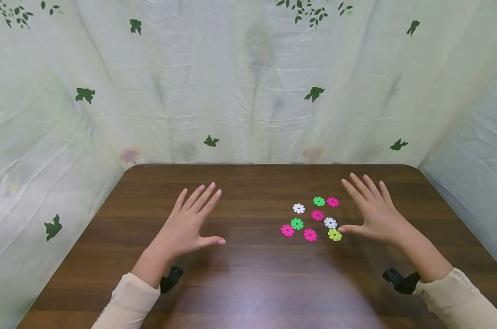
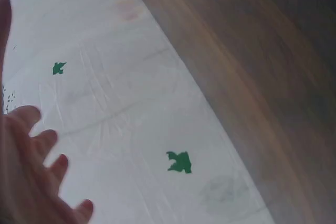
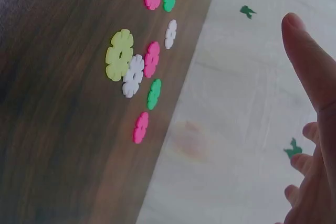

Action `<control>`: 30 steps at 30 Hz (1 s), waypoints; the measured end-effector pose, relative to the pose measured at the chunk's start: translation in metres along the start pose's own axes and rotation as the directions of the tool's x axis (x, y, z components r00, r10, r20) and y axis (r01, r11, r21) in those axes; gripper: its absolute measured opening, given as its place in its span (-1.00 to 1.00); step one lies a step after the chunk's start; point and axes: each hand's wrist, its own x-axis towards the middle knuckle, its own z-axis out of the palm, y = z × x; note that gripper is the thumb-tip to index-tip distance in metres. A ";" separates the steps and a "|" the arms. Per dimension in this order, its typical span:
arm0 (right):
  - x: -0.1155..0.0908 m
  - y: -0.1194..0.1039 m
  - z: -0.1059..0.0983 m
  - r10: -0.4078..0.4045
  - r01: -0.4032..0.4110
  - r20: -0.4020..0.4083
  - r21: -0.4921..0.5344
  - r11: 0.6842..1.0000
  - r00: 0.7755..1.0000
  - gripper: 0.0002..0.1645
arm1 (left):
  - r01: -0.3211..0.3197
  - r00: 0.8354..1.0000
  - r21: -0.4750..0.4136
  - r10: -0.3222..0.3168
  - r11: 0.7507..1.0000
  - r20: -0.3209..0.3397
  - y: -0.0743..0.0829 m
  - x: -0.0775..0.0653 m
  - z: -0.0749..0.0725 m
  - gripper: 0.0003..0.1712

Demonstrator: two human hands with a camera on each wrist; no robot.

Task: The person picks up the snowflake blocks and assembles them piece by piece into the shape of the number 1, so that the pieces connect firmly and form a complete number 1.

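Note:
Several flat, notched plastic discs lie on the brown wooden table (image 1: 248, 278), right of its middle. Among them are a yellow disc (image 1: 334, 235), two white discs (image 1: 298, 209), two green discs (image 1: 319, 201) and several pink discs (image 1: 310, 235). The yellow disc touches or overlaps one white disc (image 3: 133, 76) in the right wrist view. My right hand (image 1: 377, 217) hovers just right of the discs, fingers spread, holding nothing; its thumb tip appears over the yellow disc's edge. Over the table's left half, my left hand (image 1: 184, 230) is likewise spread and holds nothing.
A pale curtain (image 1: 240, 91) with green bird and leaf prints hangs behind the table and along both sides. Dark wrist-worn devices show at the left wrist (image 1: 172, 279) and right wrist (image 1: 401, 281). Both forearms wear cream sleeves (image 1: 129, 301).

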 end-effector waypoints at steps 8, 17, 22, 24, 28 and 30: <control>-0.008 0.005 0.010 -0.014 0.022 -0.067 0.116 0.993 0.998 0.26 | -0.113 0.981 -0.092 0.096 0.989 -0.171 0.010 0.013 0.014 0.16; -0.019 0.001 0.030 0.010 0.007 -0.066 0.253 0.967 0.998 0.13 | -0.109 0.974 -0.159 0.073 0.981 -0.214 0.030 0.023 0.037 0.14; -0.023 -0.003 0.040 0.045 -0.036 -0.024 0.293 0.955 0.999 0.06 | -0.075 0.977 -0.237 0.024 0.969 -0.211 0.042 0.027 0.045 0.16; -0.025 -0.004 0.044 0.057 -0.050 -0.013 0.302 0.952 0.998 0.04 | -0.067 0.978 -0.269 0.009 0.961 -0.209 0.046 0.028 0.048 0.17; -0.027 -0.004 0.052 0.075 -0.067 -0.013 0.319 0.945 0.997 -0.01 | -0.049 0.984 -0.317 -0.009 0.947 -0.179 0.053 0.032 0.055 0.16; -0.028 -0.004 0.056 0.076 -0.062 -0.029 0.330 0.942 0.997 -0.06 | -0.039 0.986 -0.345 -0.020 0.938 -0.163 0.056 0.033 0.058 0.17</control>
